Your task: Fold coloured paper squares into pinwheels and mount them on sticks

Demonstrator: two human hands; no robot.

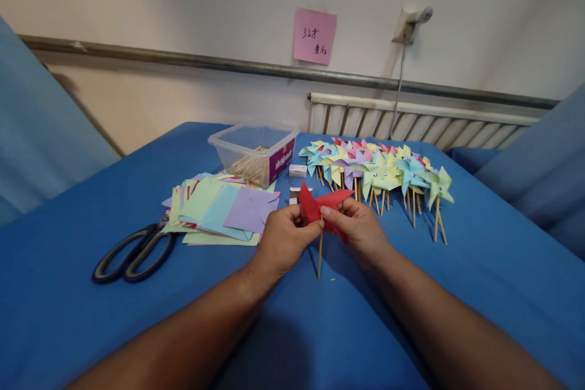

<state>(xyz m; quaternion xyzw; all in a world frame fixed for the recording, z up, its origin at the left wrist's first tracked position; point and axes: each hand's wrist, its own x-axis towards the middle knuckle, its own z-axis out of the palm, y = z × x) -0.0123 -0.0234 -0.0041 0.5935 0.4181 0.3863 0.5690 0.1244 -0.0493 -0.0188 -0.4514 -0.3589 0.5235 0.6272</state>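
Indoor rm w/ craft tbl (484, 250), radiator (423, 112) & wall rail (219, 63)

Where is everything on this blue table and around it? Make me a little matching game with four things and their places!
1. Red paper
2. Scissors
3. Wooden sticks
4. Pink note

A. Inside the clear tub
B. On the wall
C. Held by left hand and right hand
D. Handles showing beside the paper pile

Pairs: 1-C, 2-D, 3-A, 4-B
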